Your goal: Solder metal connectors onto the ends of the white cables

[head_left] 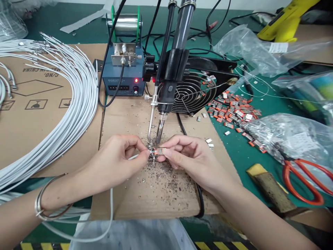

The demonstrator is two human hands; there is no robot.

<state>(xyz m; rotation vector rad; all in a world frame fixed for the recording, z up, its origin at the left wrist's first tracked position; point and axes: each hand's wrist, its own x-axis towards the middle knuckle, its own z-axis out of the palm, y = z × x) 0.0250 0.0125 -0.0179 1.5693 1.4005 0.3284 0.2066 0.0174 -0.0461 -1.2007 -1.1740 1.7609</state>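
Note:
Pinched between thumb and fingertips of my left hand (127,154) is the end of a white cable (111,205), which hangs down in a loop below. My right hand (187,152) grips a small metal USB connector (161,151) with a reddish-orange end that faces the cable tip. Wire and connector meet at the fingertips; whether they are joined I cannot tell. Just above them hang the soldering iron's tip (159,133) and the thin bent solder feed tube (151,121), both clamped on a stand.
Behind stands a blue solder feeder (123,78) with a solder spool (126,26). A black fan (187,93) sits beside it. Loose USB connectors (231,107) and orange-handled scissors (299,180) lie right. Bundled white cables (83,86) cover the left cardboard. Dark solder specks (169,184) dot the middle cardboard.

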